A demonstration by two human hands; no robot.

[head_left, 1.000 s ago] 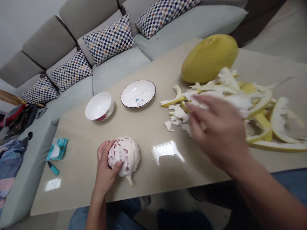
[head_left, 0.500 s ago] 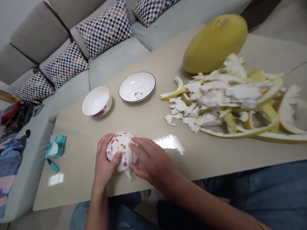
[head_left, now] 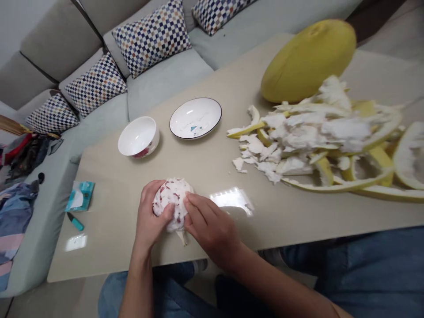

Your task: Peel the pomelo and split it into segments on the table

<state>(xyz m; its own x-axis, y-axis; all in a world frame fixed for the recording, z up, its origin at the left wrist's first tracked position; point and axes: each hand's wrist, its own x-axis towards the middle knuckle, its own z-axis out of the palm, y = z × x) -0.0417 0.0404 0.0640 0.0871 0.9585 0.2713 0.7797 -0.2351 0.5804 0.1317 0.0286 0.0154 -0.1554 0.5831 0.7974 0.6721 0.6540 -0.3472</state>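
A peeled pomelo, white with pith and showing reddish patches, is held just over the near edge of the table. My left hand wraps its left side, thumb across the front. On the right side, the fingers of my right hand are bent and pinch at the white pith; any loose bit between them is hidden. A pale strip hangs from the fruit's underside. Beyond it stand a white bowl and a white oval plate with a dark rim.
Right of the hands lies a heap of yellow-and-white peel, with a whole pomelo behind it. At the left are a teal tissue pack and a teal-handled knife or pen. A sofa with checked cushions borders the table.
My right hand's fingers have drawn together from a spread pose and now pinch the pomelo's right side. The left hand keeps its hold. The whole view has shifted slightly.
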